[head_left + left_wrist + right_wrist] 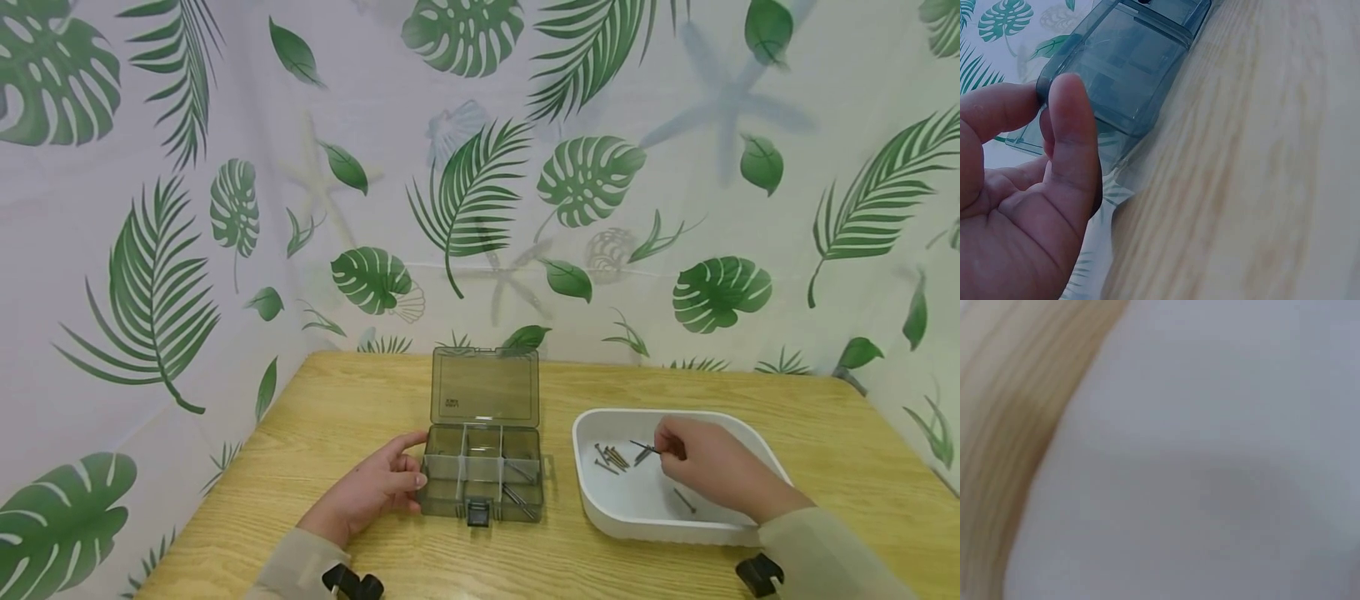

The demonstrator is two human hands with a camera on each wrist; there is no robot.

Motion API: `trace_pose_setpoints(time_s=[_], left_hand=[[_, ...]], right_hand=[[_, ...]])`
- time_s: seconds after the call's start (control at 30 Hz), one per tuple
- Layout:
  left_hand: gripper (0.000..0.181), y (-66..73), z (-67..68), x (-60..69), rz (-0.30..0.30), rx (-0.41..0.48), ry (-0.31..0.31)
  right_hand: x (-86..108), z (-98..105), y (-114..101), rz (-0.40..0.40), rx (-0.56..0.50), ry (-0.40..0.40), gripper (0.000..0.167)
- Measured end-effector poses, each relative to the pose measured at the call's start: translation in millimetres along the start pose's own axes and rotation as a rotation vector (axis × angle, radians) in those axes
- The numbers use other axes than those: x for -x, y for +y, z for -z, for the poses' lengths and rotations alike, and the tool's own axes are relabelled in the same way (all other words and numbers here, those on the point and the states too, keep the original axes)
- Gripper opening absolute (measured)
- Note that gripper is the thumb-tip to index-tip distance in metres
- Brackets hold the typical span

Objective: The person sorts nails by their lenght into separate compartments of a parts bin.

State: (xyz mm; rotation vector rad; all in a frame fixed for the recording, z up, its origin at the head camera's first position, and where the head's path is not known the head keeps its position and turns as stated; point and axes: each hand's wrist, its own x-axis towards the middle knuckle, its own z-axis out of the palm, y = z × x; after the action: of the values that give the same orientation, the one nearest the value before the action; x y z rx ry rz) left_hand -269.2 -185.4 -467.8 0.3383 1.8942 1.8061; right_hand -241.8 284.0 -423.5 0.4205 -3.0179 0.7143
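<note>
A smoky, see-through compartment box (480,467) stands on the table with its lid (485,387) raised. My left hand (378,483) holds its left side, thumb and index finger at the edge; the left wrist view shows this hand (1029,175) close up. Grey screws (519,500) lie in the front right compartment, and something thin is in the one behind. Over the white tray (600,521), my right hand (701,458) pinches a thin dark screw (647,447). Several brass-coloured screws (615,458) lie in the tray, plus a lone screw (684,501) nearer the front.
The wooden table (360,392) meets a leaf-patterned cloth (480,208) at its back and left. The tray stands right of the box with a narrow strip of table between them. The right wrist view holds only a blurred tray wall (1197,456) and table.
</note>
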Motion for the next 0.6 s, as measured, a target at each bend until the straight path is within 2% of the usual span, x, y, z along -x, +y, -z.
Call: trace_pose_setpoints(time_s=[0.13,0.27,0.6], left_hand=[[0.073,-0.4,0.6,-1.3,0.004,-0.002,-0.005],[0.074,-1.8,1.3,-2.3,0.008,0.003,-0.013],[0.074,-2.3,1.3,-1.9,0.004,-0.004,-0.014]], right_hand=[[-2.1,0.7,-11.7,0.075,-0.016,0.030,0.019],[-4.8,-1.5,-23.2,0.116,-0.034,0.034,0.026],[-18.3,-14.4,-62.8,0.126,-0.098,0.038,0.013]])
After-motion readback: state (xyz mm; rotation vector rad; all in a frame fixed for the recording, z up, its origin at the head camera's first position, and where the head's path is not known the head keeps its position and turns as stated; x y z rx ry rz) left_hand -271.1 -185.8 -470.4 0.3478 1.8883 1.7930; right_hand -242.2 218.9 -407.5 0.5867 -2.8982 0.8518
